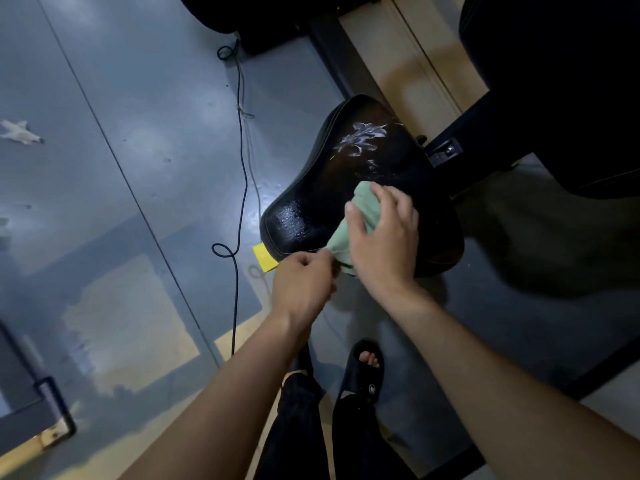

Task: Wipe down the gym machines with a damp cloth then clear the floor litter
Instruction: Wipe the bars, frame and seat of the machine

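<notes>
On the black seat (346, 188) my right hand (384, 237) presses the green cloth (360, 209) down with fingers spread, while my left hand (301, 282) pinches its tail. I should rub up to the white smear (360, 140) and go slow.

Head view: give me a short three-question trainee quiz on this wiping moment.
1. True or false: the green cloth lies on the black seat pad.
2. Which hand presses flat on the cloth? A) left B) right
3. Fill in: the white smear sits on the part of the pad ____ from the person.

Key: 1 true; 2 B, while the left hand pinches the cloth's near end; 3 farther. Litter still on the floor: a white scrap and a yellow scrap.
</notes>
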